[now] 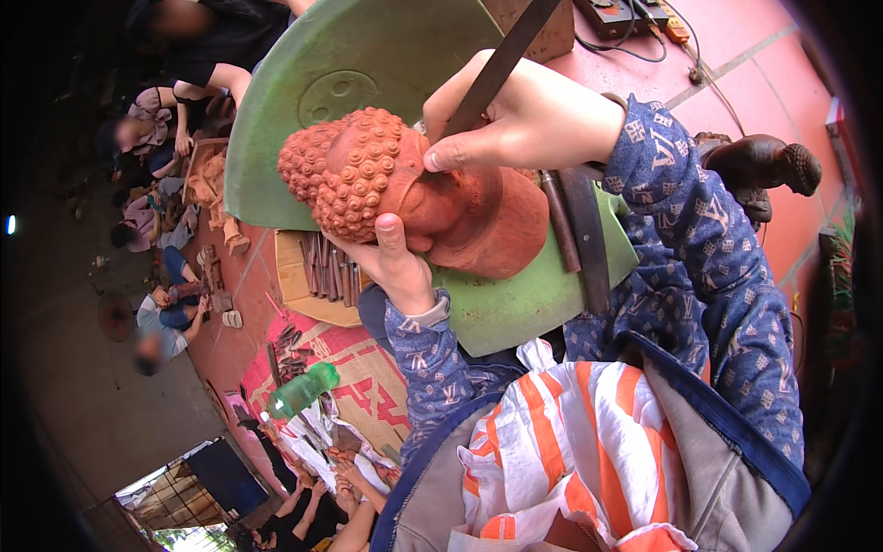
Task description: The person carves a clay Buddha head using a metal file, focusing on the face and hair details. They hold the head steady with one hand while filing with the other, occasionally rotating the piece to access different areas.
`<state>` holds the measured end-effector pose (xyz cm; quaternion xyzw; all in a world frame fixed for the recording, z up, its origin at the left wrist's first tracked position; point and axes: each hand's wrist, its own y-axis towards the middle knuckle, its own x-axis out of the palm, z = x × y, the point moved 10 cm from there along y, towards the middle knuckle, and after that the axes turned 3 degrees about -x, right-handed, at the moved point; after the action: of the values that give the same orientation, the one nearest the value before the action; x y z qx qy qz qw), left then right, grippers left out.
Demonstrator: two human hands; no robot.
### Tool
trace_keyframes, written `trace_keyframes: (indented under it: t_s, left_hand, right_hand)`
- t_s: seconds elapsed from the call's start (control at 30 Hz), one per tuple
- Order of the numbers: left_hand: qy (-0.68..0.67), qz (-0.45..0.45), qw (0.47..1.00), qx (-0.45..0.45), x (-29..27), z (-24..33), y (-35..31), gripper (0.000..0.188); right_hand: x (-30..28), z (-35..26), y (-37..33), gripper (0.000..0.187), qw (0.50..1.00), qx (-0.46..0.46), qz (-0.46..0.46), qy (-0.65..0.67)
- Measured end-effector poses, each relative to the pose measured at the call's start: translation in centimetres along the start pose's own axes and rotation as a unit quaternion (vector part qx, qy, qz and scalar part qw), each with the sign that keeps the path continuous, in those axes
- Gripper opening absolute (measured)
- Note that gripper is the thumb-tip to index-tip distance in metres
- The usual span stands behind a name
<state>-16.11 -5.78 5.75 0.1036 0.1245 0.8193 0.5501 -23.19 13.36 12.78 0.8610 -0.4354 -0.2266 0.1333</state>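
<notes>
A reddish-brown carved Buddha head with rows of curled knobs lies tilted on a green plastic surface in front of me. My left hand cups its lower left side, thumb up along the carving and the other fingers hidden beneath. In my right hand is a dark flat blade, slanting up past the top edge. The right thumb and the blade's lower end are at the carved face; the exact contact is hidden. A brown rod-like tool and a dark flat bar lie right of the head.
Several chisels lie in a cardboard box at left. Beyond are a patterned mat and a green bottle. A black power box with cords and a dark wooden carving are right. People sit at far left.
</notes>
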Motion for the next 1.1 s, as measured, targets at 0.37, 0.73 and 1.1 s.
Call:
trace_keyframes:
  t_s: [0.37, 0.73, 1.1]
  left_hand:
    - [-0.007, -0.004, 1.000, 0.001, 0.3, 0.4, 0.1, 0.104]
    - [-0.008, 0.012, 1.000, -0.002, 0.5, 0.6, 0.1, 0.111]
    - [0.001, -0.004, 1.000, 0.007, 0.4, 0.5, 0.2, 0.103]
  right_hand:
    - [0.1, 2.1, -1.9, 0.022, 0.991, 0.013, 0.106, 0.080]
    - [1.3, 3.7, -2.9, 0.020, 0.967, 0.096, 0.134, 0.193]
    - [1.6, 4.6, -4.0, 0.025, 0.951, 0.118, 0.195, 0.206]
